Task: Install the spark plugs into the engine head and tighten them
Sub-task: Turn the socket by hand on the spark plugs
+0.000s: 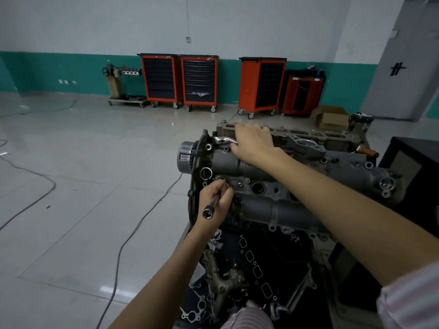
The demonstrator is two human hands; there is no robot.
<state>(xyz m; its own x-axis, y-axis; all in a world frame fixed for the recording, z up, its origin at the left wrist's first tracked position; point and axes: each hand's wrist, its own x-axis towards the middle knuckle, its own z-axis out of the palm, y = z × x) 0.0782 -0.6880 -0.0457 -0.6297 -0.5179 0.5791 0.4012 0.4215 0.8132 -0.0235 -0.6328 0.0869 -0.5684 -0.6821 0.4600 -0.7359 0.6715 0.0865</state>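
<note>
Left hand (pixel 217 203) fisted around a long socket extension (pixel 210 208), hex socket end pointing back toward the camera, shaft running up-right through the fist toward the plug wells. Its far tip sits at or just beside the leftmost spark plug well (pixel 222 179) at the timing-gear end of the engine head (pixel 285 176); whether a spark plug is in there, cannot tell, none visible. Right hand (pixel 254 144) closed on a chrome ratchet handle (pixel 222 140) lying along the far top edge of the head, handle axis roughly left-right. Second well (pixel 257 188) open, just right of the left fist. Left hand is nearer the wells; likely next step is joining ratchet to extension.
</note>
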